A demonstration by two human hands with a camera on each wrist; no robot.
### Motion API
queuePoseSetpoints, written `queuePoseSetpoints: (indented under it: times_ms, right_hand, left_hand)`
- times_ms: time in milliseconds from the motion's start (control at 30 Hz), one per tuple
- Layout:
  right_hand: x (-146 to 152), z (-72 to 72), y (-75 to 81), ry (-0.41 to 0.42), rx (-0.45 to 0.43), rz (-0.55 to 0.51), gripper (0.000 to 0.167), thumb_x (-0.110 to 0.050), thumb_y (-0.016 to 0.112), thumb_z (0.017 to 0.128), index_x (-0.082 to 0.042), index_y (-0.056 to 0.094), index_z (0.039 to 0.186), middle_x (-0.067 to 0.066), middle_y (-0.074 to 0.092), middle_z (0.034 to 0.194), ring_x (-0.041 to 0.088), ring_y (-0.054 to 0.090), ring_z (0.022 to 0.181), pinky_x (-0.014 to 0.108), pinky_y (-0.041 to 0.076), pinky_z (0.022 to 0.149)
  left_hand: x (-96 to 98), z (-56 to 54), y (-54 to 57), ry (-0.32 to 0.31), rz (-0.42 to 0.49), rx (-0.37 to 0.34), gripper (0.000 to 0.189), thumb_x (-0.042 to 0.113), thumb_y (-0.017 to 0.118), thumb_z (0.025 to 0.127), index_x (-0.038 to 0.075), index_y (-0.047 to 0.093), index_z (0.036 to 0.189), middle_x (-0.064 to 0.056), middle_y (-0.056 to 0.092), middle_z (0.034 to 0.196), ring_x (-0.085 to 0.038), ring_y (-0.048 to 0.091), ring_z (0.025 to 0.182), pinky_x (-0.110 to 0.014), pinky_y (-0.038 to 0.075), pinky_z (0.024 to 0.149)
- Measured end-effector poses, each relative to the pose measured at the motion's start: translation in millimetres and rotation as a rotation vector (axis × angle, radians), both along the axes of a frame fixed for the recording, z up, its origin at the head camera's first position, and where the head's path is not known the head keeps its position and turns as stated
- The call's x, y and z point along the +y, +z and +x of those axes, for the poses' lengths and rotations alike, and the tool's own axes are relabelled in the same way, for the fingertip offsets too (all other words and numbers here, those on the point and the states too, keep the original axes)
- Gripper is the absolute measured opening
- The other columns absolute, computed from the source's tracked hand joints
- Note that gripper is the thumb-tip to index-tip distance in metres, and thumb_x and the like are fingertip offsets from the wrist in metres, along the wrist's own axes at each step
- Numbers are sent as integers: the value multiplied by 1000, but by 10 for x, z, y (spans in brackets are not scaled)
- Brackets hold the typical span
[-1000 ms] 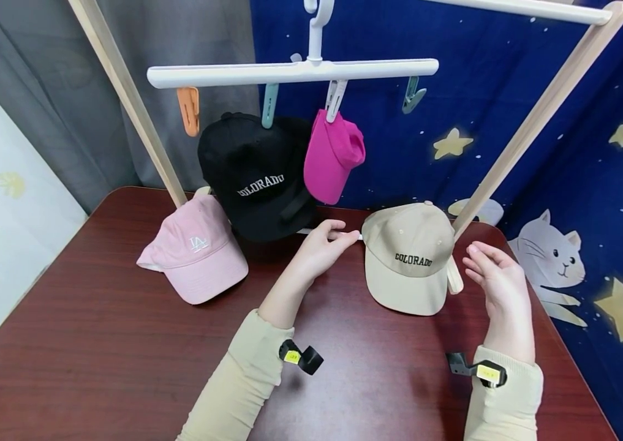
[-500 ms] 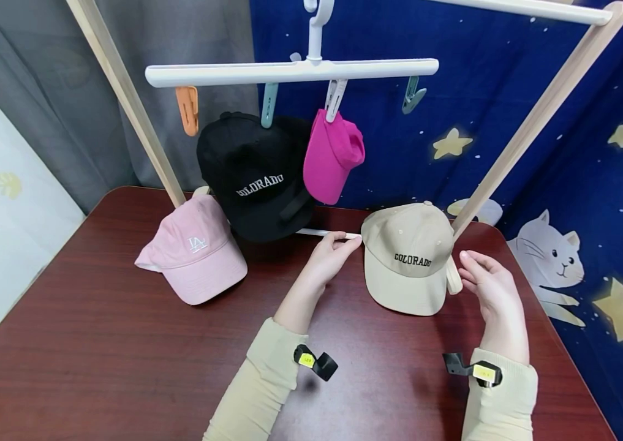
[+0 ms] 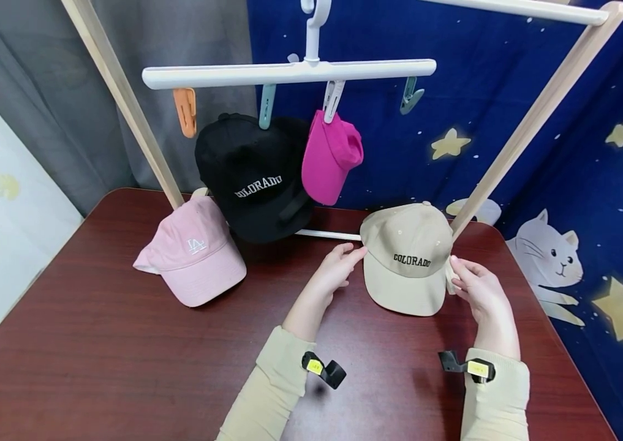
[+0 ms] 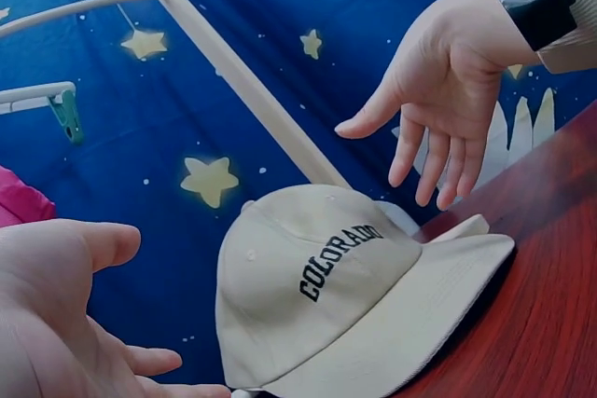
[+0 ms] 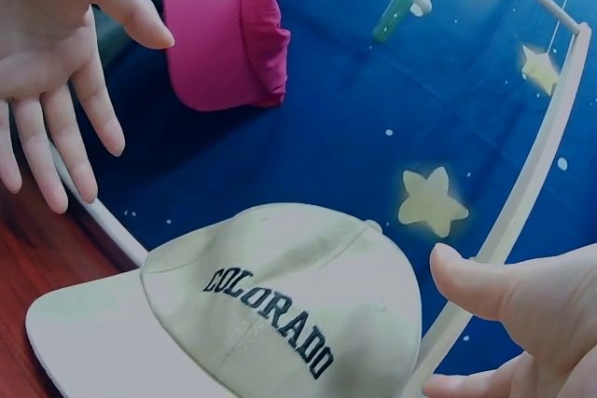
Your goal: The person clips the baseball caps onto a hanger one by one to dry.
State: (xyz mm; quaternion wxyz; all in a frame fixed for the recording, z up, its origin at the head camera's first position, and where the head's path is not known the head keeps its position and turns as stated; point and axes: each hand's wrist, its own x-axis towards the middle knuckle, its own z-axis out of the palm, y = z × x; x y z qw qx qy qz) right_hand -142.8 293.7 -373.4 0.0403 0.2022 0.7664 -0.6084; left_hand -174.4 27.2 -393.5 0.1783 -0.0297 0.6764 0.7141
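On the table [image 3: 124,355], by the right wooden post [image 3: 534,122], the beige cap [image 3: 407,248] sits crown up, brim toward you. Your left hand [image 3: 333,272] and right hand [image 3: 484,297] flank it, fingers loose, gripping nothing (whether any fingertip brushes the cloth, I can't tell). Above, the black cap [image 3: 250,184] and magenta cap [image 3: 326,165] hang because the teal clip [image 3: 267,107] and white clip [image 3: 333,101] pinch them.

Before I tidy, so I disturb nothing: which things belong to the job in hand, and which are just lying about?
Likely job: beige COLORADO cap; black COLORADO cap; magenta cap; pink LA cap; white clip hanger.
Likely backdrop: starry blue curtain; gray curtain.
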Motion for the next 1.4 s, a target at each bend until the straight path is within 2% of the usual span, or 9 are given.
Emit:
queuePoseSetpoints:
  times_ms: [100, 300, 467, 567, 1000, 1400]
  right_hand:
    - [-3, -7, -30, 20, -14, 3, 71, -46, 54, 94, 4, 33, 141, 13, 41, 127, 22, 48, 109, 44, 32, 105]
    - [3, -9, -75, 44, -39, 17, 69, -42, 50, 97, 5, 29, 143, 13, 44, 124, 21, 50, 106, 44, 32, 104]
    - [3, 4, -99, 61, -54, 0, 74, -44, 47, 98, 6, 22, 146, 24, 30, 143, 34, 37, 126, 47, 27, 108]
    - [5, 4, -109, 73, -61, -7, 76, -45, 46, 98, 7, 19, 147, 27, 24, 148, 39, 29, 133, 49, 24, 109]
    - [39, -16, -172, 103, -94, 0, 77, -45, 46, 98, 7, 18, 148, 29, 22, 150, 41, 26, 136, 51, 23, 109]
    - [39, -32, -187, 124, -94, -3, 75, -43, 45, 100, 7, 16, 148, 30, 22, 149, 42, 28, 134, 51, 24, 109]
  left_hand:
    - [24, 5, -18, -7, 10, -15, 67, 39, 58, 92, 2, 37, 144, -17, 49, 135, -36, 46, 123, -57, 39, 96]
    - [73, 28, -39, -11, -21, -15, 68, 41, 59, 92, 4, 38, 144, -16, 50, 135, -31, 45, 126, -55, 40, 96]
    - [119, 42, -79, -34, -41, -5, 65, 40, 56, 93, 3, 38, 144, -16, 51, 134, -28, 44, 126, -54, 41, 94]
    - [131, 49, -102, -43, -47, -5, 65, 41, 56, 94, 3, 38, 144, -16, 50, 135, -28, 45, 125, -54, 42, 93]
    - [129, 69, -160, -49, -69, -7, 67, 44, 56, 93, 4, 39, 143, -15, 46, 139, -30, 46, 124, -53, 44, 92]
    - [124, 58, -230, -62, -40, -30, 67, 40, 59, 92, 2, 38, 143, -17, 47, 136, -35, 50, 119, -55, 43, 92]
